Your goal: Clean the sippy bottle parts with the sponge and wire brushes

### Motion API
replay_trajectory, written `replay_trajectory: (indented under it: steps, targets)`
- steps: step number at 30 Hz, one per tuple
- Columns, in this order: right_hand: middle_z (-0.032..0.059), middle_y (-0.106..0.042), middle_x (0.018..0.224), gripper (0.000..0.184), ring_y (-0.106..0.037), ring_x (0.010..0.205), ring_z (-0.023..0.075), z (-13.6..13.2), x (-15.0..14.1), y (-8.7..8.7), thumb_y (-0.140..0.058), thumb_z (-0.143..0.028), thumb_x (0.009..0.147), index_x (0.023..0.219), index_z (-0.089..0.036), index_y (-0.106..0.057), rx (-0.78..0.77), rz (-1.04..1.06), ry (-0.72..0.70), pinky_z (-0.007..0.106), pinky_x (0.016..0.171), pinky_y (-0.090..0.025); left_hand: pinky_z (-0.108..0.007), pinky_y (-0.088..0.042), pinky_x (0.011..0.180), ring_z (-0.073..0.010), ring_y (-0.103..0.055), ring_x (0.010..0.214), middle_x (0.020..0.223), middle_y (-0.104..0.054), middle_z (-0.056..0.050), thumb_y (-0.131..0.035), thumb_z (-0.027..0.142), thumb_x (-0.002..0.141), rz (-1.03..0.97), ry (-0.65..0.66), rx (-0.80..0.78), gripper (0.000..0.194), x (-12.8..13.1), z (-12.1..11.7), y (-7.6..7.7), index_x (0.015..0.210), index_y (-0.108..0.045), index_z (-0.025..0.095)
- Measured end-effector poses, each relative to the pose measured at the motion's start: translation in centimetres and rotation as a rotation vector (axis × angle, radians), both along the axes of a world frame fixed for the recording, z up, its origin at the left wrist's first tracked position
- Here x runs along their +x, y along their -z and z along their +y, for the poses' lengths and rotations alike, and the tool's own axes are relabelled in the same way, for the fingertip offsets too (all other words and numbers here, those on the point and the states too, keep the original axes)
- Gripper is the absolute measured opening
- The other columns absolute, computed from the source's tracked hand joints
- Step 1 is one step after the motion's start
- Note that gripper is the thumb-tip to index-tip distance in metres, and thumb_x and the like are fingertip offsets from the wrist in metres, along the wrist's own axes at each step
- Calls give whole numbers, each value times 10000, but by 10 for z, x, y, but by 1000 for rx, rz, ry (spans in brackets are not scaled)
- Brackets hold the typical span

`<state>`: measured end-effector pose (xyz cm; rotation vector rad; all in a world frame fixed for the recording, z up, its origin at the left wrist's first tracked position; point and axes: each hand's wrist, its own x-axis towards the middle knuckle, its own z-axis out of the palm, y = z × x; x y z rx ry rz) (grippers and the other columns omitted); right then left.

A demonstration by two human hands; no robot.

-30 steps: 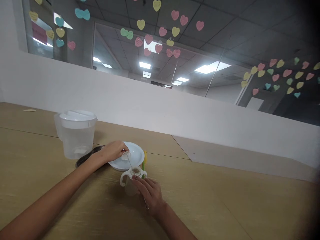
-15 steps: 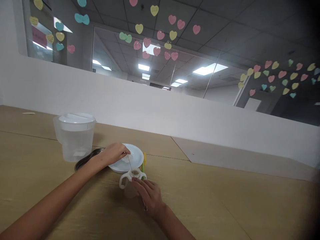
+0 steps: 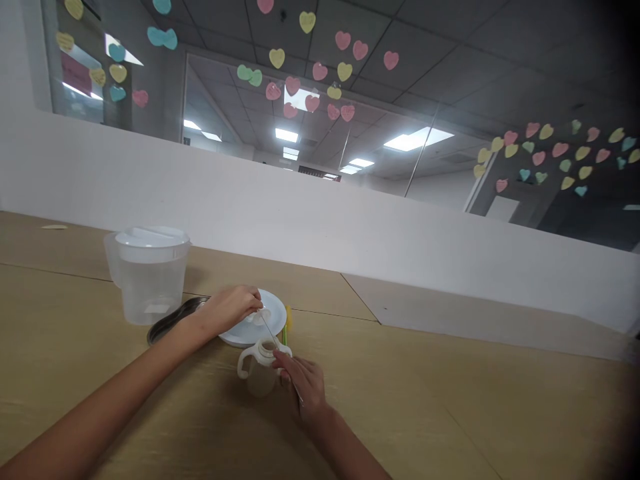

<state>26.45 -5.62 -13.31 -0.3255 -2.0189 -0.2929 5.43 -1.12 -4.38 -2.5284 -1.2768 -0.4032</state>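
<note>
Window notes (image 3: 65, 41) bear illegible writing; left hand (image 3: 235, 308), closed, pinches a translucent piece (image 3: 257, 319); right hand (image 3: 304, 387), closed, grips a rod (image 3: 271, 331).

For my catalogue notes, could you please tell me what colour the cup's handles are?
White, in the head view: handles.

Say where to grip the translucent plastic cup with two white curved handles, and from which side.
Probably best by the white curved left handle of the translucent plastic cup, coming in low from the left. That handle arcs outward and down from the collar, so fingers could hook it; the bare right hand crowds the opposite side.
</note>
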Motion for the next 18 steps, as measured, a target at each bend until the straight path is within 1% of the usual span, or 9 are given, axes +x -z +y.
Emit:
replay_trajectory:
  steps: [4,7,10,14,18]
  targets:
    - [72,-682,705,384,-598,509,153,1,1,3,-355,-132,926,1299,-138,-446,29,15,33,238,444,-447,-232,-414,641,-171,-650,831,1093,-681,-57,-466,173,889,34,-24,3,264,3,-5,-2,895,-727,214]
    - [70,-692,712,390,-585,480,145,2,4,4,-365,-128,919,1298,-146,-450,36,22,53,238,443,-445,-232,-427,655,-165,-650,833,1117,-672,-57,-453,154,887,19,-11,18,283,5,-7,-1,873,-729,216]
    - [80,-706,753,394,-613,511,148,3,5,6,-368,-122,914,1298,-150,-450,44,23,44,240,464,-465,-233,-432,657,-167,-646,850,1125,-665,-53,-439,133,880,10,18,22,299,7,-7,1,871,-726,218]
    - [74,-688,715,359,-621,533,160,2,6,6,-356,-136,923,1258,-141,-486,50,42,43,256,466,-475,-224,-412,639,-157,-639,843,1112,-667,-35,-456,146,878,11,57,4,279,10,-8,2,891,-721,232]
    - [95,-692,810,301,-662,686,167,-1,8,5,-341,-171,944,1161,-156,-550,30,67,67,268,561,-520,-229,-395,651,-168,-625,882,1025,-689,-28,-473,164,884,-25,115,-44,250,14,-10,2,879,-715,228]
